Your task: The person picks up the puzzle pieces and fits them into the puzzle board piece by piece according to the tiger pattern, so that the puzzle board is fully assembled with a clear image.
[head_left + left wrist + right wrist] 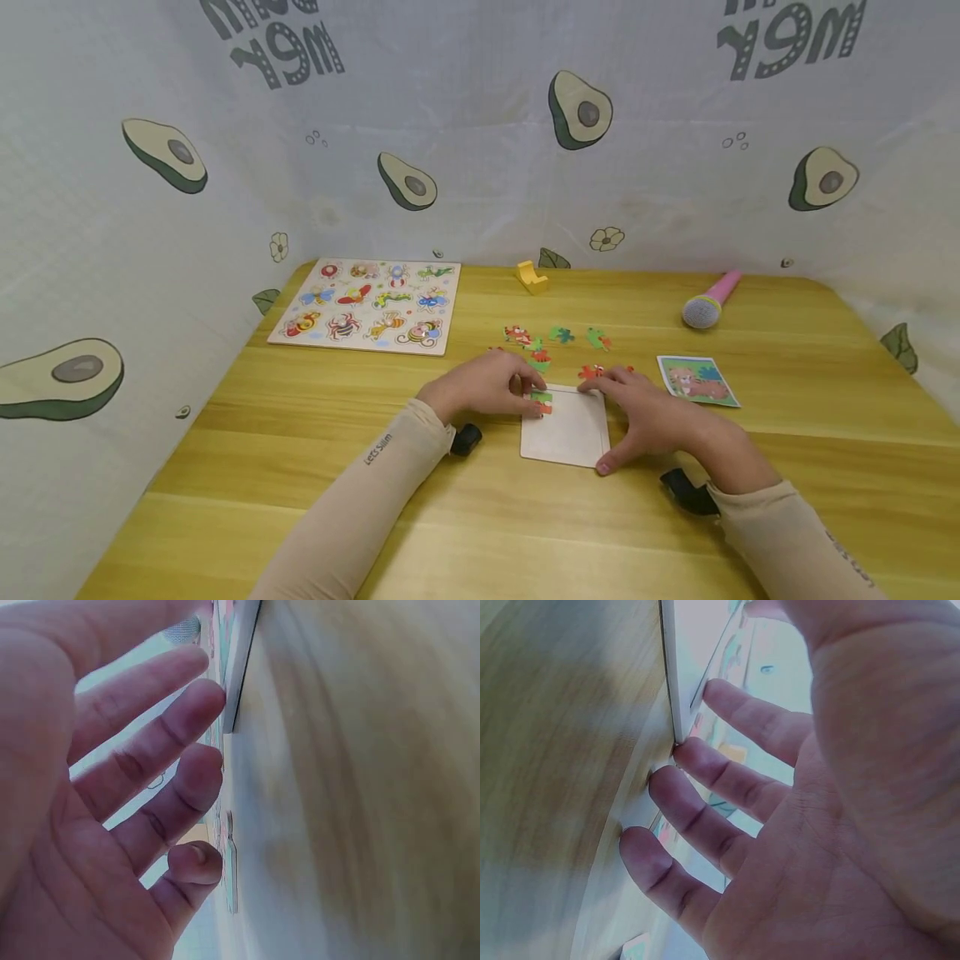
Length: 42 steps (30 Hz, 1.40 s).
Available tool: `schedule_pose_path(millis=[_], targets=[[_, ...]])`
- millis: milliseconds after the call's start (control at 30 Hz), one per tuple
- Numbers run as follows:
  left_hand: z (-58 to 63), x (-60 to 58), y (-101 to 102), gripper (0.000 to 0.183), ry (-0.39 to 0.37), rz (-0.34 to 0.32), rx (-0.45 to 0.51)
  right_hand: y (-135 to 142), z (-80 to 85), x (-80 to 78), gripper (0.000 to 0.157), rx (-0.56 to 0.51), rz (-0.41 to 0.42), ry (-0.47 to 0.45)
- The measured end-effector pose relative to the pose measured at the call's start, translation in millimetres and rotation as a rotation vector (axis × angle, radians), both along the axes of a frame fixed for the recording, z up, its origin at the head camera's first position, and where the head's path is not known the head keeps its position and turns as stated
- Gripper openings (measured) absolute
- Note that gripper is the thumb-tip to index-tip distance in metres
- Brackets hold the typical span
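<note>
A pale square puzzle board [570, 429] lies in front of me on the table. A small green, red and white puzzle piece [542, 402] is at its upper left corner. My left hand [491, 385] has thumb and index finger at two sides of this piece; its other fingers [196, 776] bend loosely beside the board's edge. My right hand [652, 412] spans the board's right side, thumb at the near right corner and index fingertip at the far edge. In the right wrist view the other fingertips [645, 851] rest down by the tabletop.
Several loose puzzle pieces [562, 335] lie beyond the board. A picture card [699, 381] is to the right, a pink toy microphone [708, 307] behind it. At the back stand a yellow block [532, 277] and, leftward, a wooden insect puzzle [367, 307]. A printed curtain [480, 125] surrounds the table.
</note>
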<state>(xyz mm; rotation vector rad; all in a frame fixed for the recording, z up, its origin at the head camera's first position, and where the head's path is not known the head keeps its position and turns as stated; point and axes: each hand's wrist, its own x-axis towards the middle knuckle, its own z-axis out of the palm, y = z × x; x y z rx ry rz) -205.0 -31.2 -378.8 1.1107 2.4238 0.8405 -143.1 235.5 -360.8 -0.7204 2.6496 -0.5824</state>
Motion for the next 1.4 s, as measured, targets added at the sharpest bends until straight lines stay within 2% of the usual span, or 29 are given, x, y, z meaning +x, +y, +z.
schedule_pose_path(millis=[167,367,833,1400], targets=[[0.3,-0.7,2.2,0.032,0.062,-0.035,-0.045,0.9,-0.9,-0.4,0.097,-0.005,0.0,0.002],[1.3,-1.9,3.6,0.027,0.095,-0.039,-0.074,2.2,-1.6,0.0,0.097,-0.013,-0.002,-0.002],[-0.2,2.3,4.6,0.024,0.222,0.021,-0.106,0.8,-0.5,2.9,0.098,-0.005,-0.009,-0.01],[-2.0,6.6,6.4,0.022,0.235,0.038,-0.117,1.2,-0.4,3.5,0.101,-0.003,0.002,0.01]])
